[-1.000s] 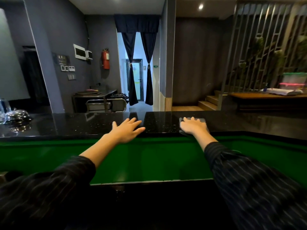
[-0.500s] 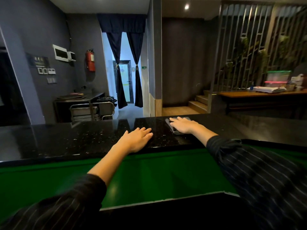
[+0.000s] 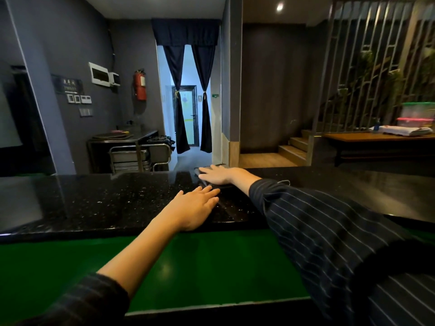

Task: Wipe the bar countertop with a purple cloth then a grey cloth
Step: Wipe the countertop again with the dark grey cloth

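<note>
Dark greyish cloth (image 3: 207,183), pinned only under flat, straight fingers of the right hand (image 3: 217,174), may slide off the far edge of the glossy black speckled countertop (image 3: 94,203).

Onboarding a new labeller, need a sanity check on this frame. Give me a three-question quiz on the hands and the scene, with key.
1. True or false: the left hand and the right hand both lie flat with fingers straight.
2. Which hand presses the cloth onto the black countertop? A left; B right; C both.
3. Fill in: the red thing on the wall left of the curtained doorway is a ____.
Key: 1 true; 2 B; 3 fire extinguisher.
</note>
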